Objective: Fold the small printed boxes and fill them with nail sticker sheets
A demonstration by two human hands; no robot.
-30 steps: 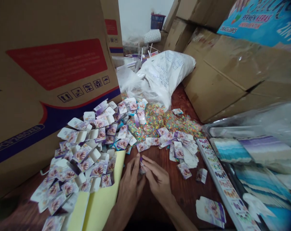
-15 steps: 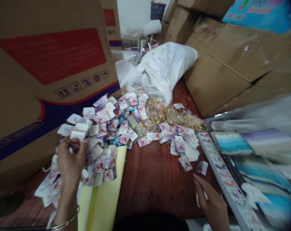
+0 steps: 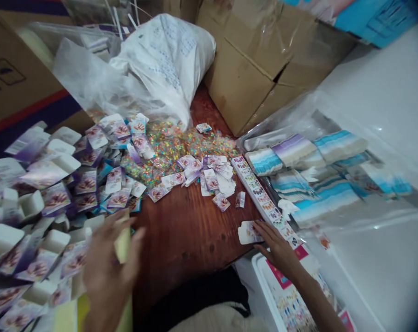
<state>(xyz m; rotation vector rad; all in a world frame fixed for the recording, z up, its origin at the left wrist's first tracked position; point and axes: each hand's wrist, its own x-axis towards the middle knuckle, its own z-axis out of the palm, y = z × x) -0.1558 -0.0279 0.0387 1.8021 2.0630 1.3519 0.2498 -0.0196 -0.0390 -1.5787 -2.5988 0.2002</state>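
My left hand hovers blurred over the right edge of a heap of small purple-and-white cardboard boxes; its fingers look spread and hold nothing that I can see. My right hand lies on the wooden table near its front right edge, fingertips resting on a flat unfolded box blank. Just beyond the blank runs a long strip of printed stickers.
A mound of tiny coloured candies spills from a white plastic bag. Brown cartons stand behind and left. Plastic-wrapped stacks of blue and purple packs lie right. A yellow sheet sits under the heap.
The view has swung right and down. My left hand came down from the box heap toward its near edge. My right hand slid forward onto the flat blank.
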